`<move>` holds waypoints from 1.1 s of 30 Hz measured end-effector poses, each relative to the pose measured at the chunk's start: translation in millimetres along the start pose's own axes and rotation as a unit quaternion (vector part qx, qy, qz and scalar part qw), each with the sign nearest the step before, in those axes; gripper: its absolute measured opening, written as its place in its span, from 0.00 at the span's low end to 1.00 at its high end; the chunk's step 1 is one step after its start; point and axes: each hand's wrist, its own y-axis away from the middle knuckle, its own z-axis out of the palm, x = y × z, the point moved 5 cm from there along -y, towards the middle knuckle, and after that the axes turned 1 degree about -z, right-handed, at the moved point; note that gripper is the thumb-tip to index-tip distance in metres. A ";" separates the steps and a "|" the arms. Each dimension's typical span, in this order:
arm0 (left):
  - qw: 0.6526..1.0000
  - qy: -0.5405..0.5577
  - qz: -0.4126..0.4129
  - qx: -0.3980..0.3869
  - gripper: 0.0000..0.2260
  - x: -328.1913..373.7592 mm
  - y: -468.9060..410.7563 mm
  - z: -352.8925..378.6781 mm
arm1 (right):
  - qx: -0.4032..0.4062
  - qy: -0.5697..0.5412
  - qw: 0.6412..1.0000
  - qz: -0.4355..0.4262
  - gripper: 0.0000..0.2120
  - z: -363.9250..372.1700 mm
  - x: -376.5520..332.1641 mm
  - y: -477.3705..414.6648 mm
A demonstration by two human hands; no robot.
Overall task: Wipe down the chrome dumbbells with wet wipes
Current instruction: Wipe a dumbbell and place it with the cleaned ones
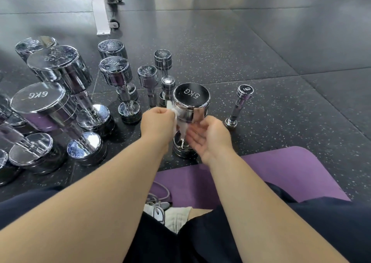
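Two hands are meeting at a chrome dumbbell marked 5KG (191,100), which is standing upright on one end on the speckled black floor (261,52), just beyond the far edge of a purple mat (281,172). The left hand (157,122) is pinching a white wipe (176,120) with curled fingers and pressing it against the left side of the dumbbell's upper head. The right hand (208,136) is lying open, palm turned up and to the left, its fingers loose and blurred just beside the hanging end of the wipe and in front of the handle; whether they are touching the wipe is not clear. A slim 1KG dumbbell (240,106) is standing near the right of it, apart from the rest. To the left, more chrome dumbbells are standing in rows, among them a small 2KG one (147,78) and a large 6KG one (40,104). A white wheeled frame (101,12) is sitting on the floor far behind them.
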 end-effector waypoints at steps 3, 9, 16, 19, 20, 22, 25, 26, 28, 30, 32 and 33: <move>0.999 0.024 -0.034 -0.011 0.11 -7.9 12.8 -2.4 | -0.116 -0.003 0.991 0.072 0.10 11.9 6.6 9.9; 0.989 0.094 -0.037 -0.105 0.09 -2.4 20.2 -1.8 | -0.086 -0.030 0.996 0.010 0.05 6.5 -7.3 11.3; 0.979 0.192 -0.037 -0.062 0.04 0.4 11.5 -2.4 | 0.085 0.035 0.971 -0.222 0.05 -5.8 -46.9 6.4; 0.982 0.181 -0.054 -0.019 0.06 -9.4 5.0 0.6 | 0.051 0.028 0.979 -0.196 0.14 8.8 -18.2 3.3; 0.981 0.185 -0.061 -0.009 0.07 -11.2 2.2 2.2 | 0.035 0.017 0.978 -0.205 0.16 14.0 -15.6 4.0; 0.973 0.215 -0.078 -0.014 0.07 -13.6 -3.8 7.7 | 0.016 0.050 0.967 -0.250 0.21 19.7 -21.2 6.0; 0.958 0.269 -0.093 -0.037 0.06 -10.9 -5.8 13.8 | 0.023 0.115 0.966 -0.232 0.18 24.8 -21.9 -3.1; 0.956 0.278 -0.092 -0.037 0.06 -8.9 -4.6 14.4 | 0.029 0.123 0.971 -0.201 0.18 22.8 -18.3 -6.0; 0.950 0.295 -0.092 -0.044 0.07 -5.1 -1.0 15.8 | 0.024 0.096 0.986 -0.132 0.21 16.2 -14.9 -10.6; 0.949 0.295 -0.092 -0.055 0.07 -3.6 1.5 17.0 | 0.021 0.066 0.993 -0.092 0.19 10.3 -22.9 -12.5; 0.955 0.276 -0.086 -0.064 0.07 -4.0 3.5 17.4 | 0.018 0.009 0.997 -0.071 0.16 6.9 -30.5 -19.5; 0.957 0.270 -0.085 -0.066 0.07 -4.1 3.9 17.7 | 0.001 -0.021 0.999 -0.048 0.16 7.1 -29.5 -22.2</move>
